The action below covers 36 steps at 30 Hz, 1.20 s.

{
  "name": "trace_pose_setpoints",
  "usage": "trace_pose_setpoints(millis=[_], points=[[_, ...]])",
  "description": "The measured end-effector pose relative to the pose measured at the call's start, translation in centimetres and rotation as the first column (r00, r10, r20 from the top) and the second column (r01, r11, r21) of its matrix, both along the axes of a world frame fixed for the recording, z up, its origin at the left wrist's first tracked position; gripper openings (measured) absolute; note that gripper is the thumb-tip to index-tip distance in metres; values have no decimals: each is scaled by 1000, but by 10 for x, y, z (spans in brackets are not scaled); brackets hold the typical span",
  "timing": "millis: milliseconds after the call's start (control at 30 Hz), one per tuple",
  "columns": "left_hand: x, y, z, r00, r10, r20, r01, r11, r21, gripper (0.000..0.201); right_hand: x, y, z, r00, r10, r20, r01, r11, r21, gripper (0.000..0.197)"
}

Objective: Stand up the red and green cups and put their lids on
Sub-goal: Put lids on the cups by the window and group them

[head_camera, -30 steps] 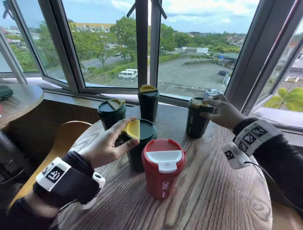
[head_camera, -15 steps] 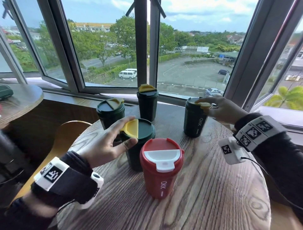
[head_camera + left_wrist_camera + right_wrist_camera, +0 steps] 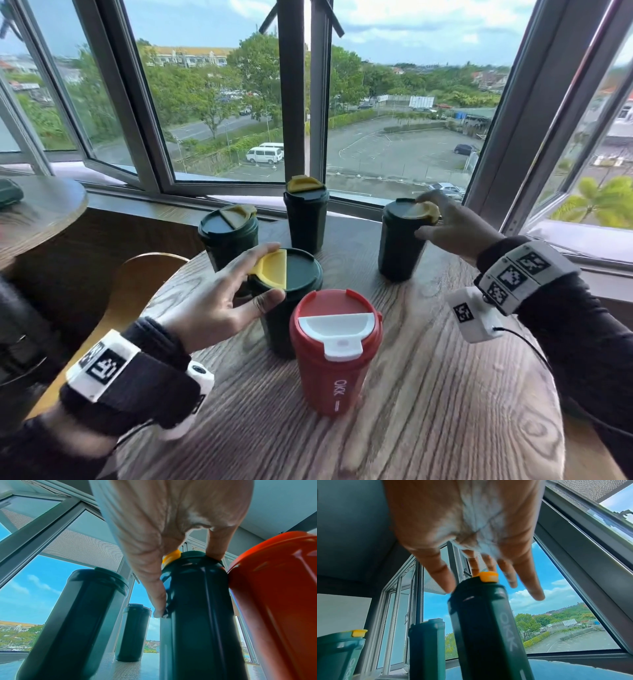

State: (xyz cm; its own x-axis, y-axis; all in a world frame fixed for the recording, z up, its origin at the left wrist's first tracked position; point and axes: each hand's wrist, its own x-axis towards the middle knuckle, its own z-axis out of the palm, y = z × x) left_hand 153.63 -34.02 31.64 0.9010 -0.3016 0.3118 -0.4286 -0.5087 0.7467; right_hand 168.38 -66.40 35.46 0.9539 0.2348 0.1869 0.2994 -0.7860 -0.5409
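The red cup stands upright at the table's middle, its red lid with a white flap on it. Just behind it stands a green cup with a green lid and yellow flap. My left hand straddles that lid, index finger over the flap and thumb against the near rim; the left wrist view shows a finger down the lid's side. My right hand pinches the lid of the right green cup, thumb on the rim, fingertips at its yellow flap.
Two more lidded green cups stand upright at the back, one at the left and one in the middle. The round wooden table ends near the window sill. A wooden chair and a second table are at left.
My right hand has turned the right green cup: its white logo swung out of the head view and the yellow flap now sits at the right. The left hand has barely shifted.
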Motion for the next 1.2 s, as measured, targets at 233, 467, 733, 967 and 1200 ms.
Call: trace_pose_setpoints(millis=[233,467,733,967,1200], points=[[-1,-1,1,1000,15,-7,-14,1000,16,67,10,7,-12,995,-73,70,79,993,-89,79],[-2,-1,2,1000,22,-12,-22,999,24,73,-4,5,-13,991,-15,134,24,998,-63,62],[-3,-3,3,1000,17,4,-17,1000,9,65,-62,2,-13,980,143,138,-141,990,-19,67],[-2,-2,2,1000,9,26,-9,1000,18,67,-95,-1,-16,954,281,109,-286,958,36,72],[-3,-4,3,999,15,38,-16,1000,22,69,-113,2,-21,938,320,132,-335,937,105,78]])
